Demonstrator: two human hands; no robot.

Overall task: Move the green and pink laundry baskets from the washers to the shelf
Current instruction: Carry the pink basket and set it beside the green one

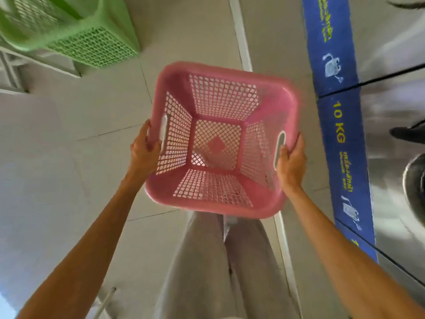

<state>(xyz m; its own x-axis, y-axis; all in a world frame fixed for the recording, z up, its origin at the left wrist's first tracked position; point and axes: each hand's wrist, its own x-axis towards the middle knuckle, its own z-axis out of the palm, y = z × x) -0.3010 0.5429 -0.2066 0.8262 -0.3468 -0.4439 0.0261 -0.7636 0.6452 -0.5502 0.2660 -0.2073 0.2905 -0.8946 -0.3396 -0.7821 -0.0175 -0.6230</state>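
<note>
I hold an empty pink laundry basket (218,139) with lattice walls in the air in front of me, above the tiled floor. My left hand (143,148) grips its left rim by the handle slot. On the opposite rim, beside the other slot, my right hand (291,162) is closed. A green laundry basket (69,31) of the same lattice kind rests on a white shelf (41,63) at the top left, apart from the pink one.
Steel washers (391,111) with a blue "10 KG" band (340,125) line the right side. A white floor strip (241,42) runs alongside them. Grey floor tiles fill the middle and left. My trousered legs show below the basket.
</note>
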